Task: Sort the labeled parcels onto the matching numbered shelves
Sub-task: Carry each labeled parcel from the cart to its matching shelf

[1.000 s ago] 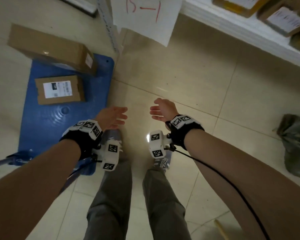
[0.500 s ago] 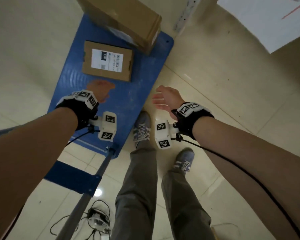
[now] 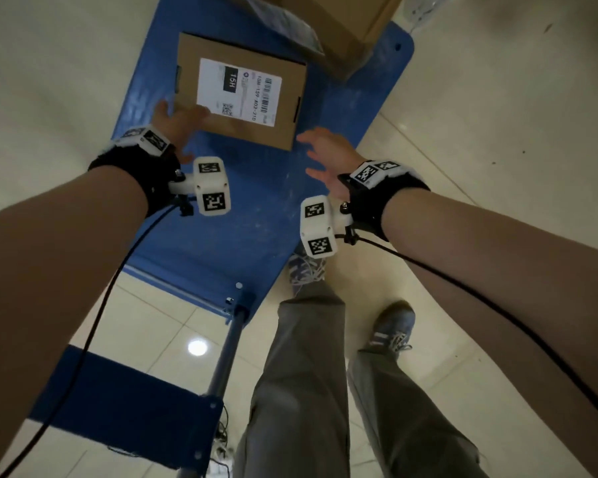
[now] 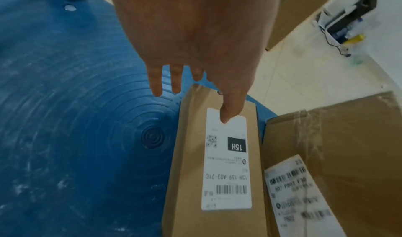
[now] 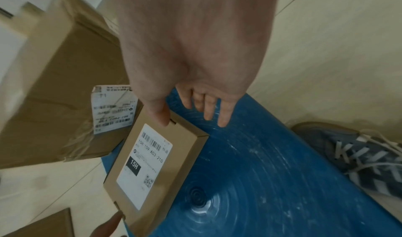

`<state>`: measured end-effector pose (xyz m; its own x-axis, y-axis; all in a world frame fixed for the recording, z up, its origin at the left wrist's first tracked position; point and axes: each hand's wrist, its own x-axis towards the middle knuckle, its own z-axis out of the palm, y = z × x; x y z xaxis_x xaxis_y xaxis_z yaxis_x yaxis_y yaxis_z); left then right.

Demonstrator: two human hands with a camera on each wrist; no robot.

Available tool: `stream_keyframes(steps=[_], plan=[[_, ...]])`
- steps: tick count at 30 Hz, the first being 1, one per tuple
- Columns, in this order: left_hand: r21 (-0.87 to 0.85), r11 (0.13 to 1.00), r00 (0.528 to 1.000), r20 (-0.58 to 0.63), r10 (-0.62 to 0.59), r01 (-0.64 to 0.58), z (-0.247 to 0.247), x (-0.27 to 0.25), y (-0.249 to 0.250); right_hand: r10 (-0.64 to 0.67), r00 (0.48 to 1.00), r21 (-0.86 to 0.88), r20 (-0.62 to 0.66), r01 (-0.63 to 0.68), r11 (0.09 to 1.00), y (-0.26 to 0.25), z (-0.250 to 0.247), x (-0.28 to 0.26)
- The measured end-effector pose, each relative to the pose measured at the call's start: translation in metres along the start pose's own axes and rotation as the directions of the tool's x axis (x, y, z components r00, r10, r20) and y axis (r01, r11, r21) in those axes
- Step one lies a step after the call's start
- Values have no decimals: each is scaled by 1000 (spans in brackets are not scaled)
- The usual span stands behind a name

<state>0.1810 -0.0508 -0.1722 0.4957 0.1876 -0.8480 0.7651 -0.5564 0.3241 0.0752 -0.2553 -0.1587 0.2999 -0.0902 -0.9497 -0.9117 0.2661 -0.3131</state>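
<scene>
On the blue plastic platform of a hand trolley point(image 3: 256, 208) lies a flat brown cardboard parcel point(image 3: 252, 132), face up, with a white shipping label point(image 3: 239, 91) that reads "15H" in a black block and "15H-159 A03-210" beside a barcode. This parcel sits toward the far end of the platform from the trolley's dark metal handle post point(image 3: 227, 353).

The left hand point(image 3: 175, 124) reaches over the parcel's near left corner. Its fingers are straight and spread, curled round nothing; in the left wrist view the thumb point(image 4: 228, 113) lies over the near edge of the label while the other fingers point(image 4: 156, 84) hang past the parcel's side above the platform. Whether the thumb actually touches the cardboard cannot be told.

The right hand point(image 3: 328, 157) hovers just off the parcel's near right corner, above bare platform, fingers relaxed and apart and holding nothing. From the right wrist camera its thumb point(image 5: 159, 115) appears close over a corner of the parcel, with the remaining fingers point(image 5: 224, 115) out over the blue surface.

Beyond the flat parcel, at the far end of the platform, rests a larger brown cardboard box sealed with clear tape point(image 3: 328, 25), carrying its own white label point(image 4: 304, 196); its print is too blurred to read. The two boxes lie just beside each other.

The person's grey trousers point(image 3: 308, 374) and grey laced trainers point(image 3: 392, 326) stand on the pale tiled floor point(image 3: 497, 150) to the right of the platform, one shoe at its edge.
</scene>
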Motion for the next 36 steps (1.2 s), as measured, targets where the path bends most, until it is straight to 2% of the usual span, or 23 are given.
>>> stream_keyframes(steps=[4, 6, 11, 14, 18, 21, 25, 27, 30, 33, 36], plan=[[-4, 999, 999, 37, -40, 40, 5, 7, -8, 12, 999, 50, 44, -15, 999, 0, 2, 6], [-8, 998, 996, 53, -65, 65, 10, 2, -11, 5, 1000, 48, 28, -6, 999, 0, 0, 5], [-129, 988, 995, -25, -92, 88, 15, -23, -22, 50, 999, 36, 12, -50, 998, 5, -17, -23], [-292, 951, 995, 33, -96, 101, 20, -54, -33, 32, 999, 157, -13, -30, 987, 17, -39, -46], [-214, 960, 978, 141, -152, 180, 36, -98, -37, 90, 995, 275, -37, -77, 958, 39, -66, -67], [-158, 965, 931, 336, -146, 208, 56, -129, -35, 66, 991, 401, -114, -15, 916, 50, -98, -91], [-40, 992, 863, 498, -85, 120, 93, -170, -18, 31, 973, 586, -229, 113, 802, 60, -150, -125], [25, 998, 812, 580, -60, 56, 119, -196, -8, -12, 960, 657, -281, 201, 727, 68, -181, -144], [52, 999, 730, 683, -36, 0, 154, -232, 3, -68, 957, 720, -282, 258, 644, 83, -219, -172], [52, 999, 678, 733, -48, 14, 188, -267, 3, -144, 955, 655, -257, 282, 701, 96, -250, -195], [13, 998, 701, 711, -49, 57, 215, -293, -7, -243, 946, 601, -213, 323, 731, 108, -277, -221]])
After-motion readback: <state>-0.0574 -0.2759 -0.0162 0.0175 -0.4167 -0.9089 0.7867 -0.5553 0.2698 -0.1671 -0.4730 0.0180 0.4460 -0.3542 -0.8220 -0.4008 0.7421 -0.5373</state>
